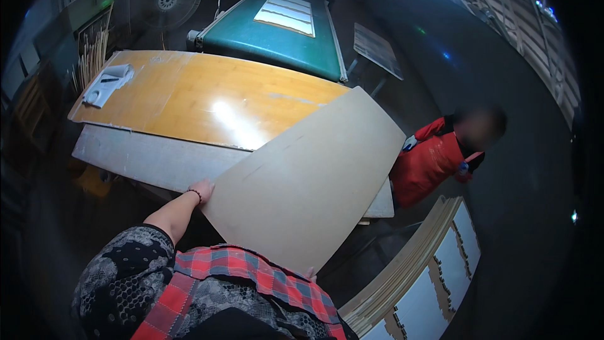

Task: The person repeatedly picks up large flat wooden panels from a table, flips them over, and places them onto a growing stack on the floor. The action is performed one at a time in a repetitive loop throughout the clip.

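Right now the pale thin board (pixel 308 176) lies tilted across the near edge of the glossy yellow worktable (pixel 189 94); the left hand (pixel 201 190) clasps its left corner, fingers curled over the edge; the right hand (pixel 309 272) barely shows at the lower edge, its grip unclear; another person in red (pixel 434 160) crouches beyond, beside stacked boards (pixel 415 271).

The left hand (pixel 201 190) grips the board (pixel 308 176) at its left edge. The table (pixel 189 97) lies beyond the grip; the stacked panels (pixel 415 271) lie far right.
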### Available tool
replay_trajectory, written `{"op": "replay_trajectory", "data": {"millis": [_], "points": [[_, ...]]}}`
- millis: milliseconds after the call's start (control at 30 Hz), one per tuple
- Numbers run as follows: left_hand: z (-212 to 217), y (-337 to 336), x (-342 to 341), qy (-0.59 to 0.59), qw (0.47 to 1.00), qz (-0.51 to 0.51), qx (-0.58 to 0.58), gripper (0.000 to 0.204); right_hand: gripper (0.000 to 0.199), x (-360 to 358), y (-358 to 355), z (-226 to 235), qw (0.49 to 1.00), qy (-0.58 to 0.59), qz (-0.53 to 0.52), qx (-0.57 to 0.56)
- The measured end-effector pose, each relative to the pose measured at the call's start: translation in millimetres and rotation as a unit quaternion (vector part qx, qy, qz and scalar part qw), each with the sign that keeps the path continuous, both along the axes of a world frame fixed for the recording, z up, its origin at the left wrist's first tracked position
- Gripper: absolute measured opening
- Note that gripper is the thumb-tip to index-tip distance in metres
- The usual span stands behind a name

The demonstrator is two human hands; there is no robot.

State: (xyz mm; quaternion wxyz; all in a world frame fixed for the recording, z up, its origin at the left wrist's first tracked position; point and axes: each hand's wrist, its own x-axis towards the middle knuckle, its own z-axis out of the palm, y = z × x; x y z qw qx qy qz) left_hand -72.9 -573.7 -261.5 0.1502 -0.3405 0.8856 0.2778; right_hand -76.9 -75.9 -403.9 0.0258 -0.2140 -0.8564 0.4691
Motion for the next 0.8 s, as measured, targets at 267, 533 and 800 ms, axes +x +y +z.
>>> {"op": "replay_trajectory", "data": {"millis": [267,533,800], "points": [[18,6,-7,-0.005,1.000,0.006,0.022,0.045,0.058,7,-19,66,0.996,-0.071,-0.028,0.044],[22,3,-5,-0.016,0.999,0.007,0.027,0.045,0.057,5,-15,52,0.997,-0.065,-0.018,0.038],[20,-1,-5,-0.006,0.999,-0.020,0.028,0.044,0.056,-12,11,40,0.978,-0.170,0.041,-0.113]]}}
